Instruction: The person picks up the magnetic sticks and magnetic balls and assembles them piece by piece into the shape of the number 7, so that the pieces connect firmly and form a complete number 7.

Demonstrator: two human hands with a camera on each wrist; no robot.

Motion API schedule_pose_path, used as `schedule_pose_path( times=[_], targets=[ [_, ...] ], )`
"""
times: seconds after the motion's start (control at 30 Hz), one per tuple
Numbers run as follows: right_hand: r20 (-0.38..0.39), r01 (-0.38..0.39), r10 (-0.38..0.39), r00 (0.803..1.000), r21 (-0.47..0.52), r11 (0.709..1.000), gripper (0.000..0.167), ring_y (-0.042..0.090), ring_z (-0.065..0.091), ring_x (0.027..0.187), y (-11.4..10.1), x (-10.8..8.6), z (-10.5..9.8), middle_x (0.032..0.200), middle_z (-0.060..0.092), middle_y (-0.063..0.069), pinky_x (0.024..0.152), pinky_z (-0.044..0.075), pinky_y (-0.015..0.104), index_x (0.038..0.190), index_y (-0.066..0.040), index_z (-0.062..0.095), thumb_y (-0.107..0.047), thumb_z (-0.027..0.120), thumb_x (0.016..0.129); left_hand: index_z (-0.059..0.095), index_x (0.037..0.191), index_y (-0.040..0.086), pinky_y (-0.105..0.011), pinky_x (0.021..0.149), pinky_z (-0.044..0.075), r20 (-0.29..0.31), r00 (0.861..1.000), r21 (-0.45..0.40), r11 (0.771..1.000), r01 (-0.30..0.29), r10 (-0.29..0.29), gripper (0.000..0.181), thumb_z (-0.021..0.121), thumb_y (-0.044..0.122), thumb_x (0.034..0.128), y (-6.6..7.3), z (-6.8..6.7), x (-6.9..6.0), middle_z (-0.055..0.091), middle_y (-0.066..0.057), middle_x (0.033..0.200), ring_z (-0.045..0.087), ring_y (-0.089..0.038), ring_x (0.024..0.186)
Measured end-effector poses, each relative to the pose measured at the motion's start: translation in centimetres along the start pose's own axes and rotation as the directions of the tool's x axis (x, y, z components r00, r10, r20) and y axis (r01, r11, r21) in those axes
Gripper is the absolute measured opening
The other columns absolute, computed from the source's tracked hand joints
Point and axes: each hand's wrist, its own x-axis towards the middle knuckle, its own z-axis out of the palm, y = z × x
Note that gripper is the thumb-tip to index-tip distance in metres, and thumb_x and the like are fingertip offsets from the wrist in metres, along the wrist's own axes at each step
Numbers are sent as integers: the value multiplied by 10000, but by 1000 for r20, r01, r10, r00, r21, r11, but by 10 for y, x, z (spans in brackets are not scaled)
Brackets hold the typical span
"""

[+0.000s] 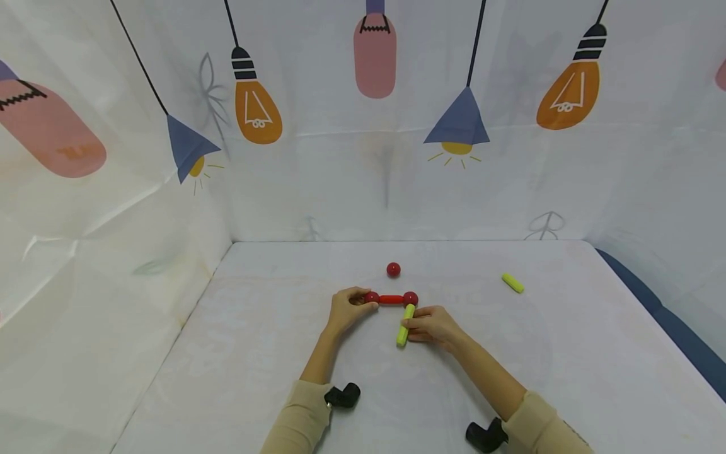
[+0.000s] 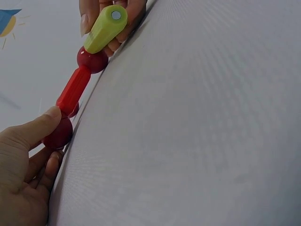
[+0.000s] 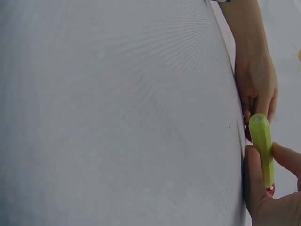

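A red rod point(image 1: 391, 299) joins two dark red balls on the white table. My left hand point(image 1: 345, 311) grips the left ball point(image 1: 371, 298), thumb on top in the left wrist view. With thumb and fingers my right hand point(image 1: 433, 326) pinches a yellow-green rod point(image 1: 405, 326), whose far end meets the right ball point(image 1: 411, 299). The rod's near end, with a silvery disc, faces the left wrist camera point(image 2: 115, 15). In the right wrist view the rod point(image 3: 262, 148) stands between thumb and finger, and the ball beyond it is mostly hidden.
A loose red ball point(image 1: 394, 270) lies just behind the red rod. Another yellow-green rod point(image 1: 513, 282) lies at the back right of the table point(image 1: 272, 271). A white cloth with printed lamps point(image 1: 329, 176) hangs behind and beside the table.
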Motion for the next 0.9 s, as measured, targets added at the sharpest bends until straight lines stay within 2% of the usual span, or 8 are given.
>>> schedule_pose_path(
  times=[0.57,0.9],
  targets=[
    [-13,-7,7,1000,33,999,524,175,663,711,0,1,3,901,655,171,694,554,331,1230,179,440,-49,697,834,714,1016,23,-210,676,482,-2,1000,14,1000,-9,9,306,796,154,753,1,-1,-1,698,-105,929,594,-153,750],
    [-17,-10,10,1000,44,999,542,175,661,722,0,0,3,912,653,169,703,552,337,1246,182,421,-47,693,837,714,1018,16,-211,658,477,-4,1000,27,1000,-4,4,323,802,168,746,3,0,1,695,-107,906,579,-132,727]
  ],
)
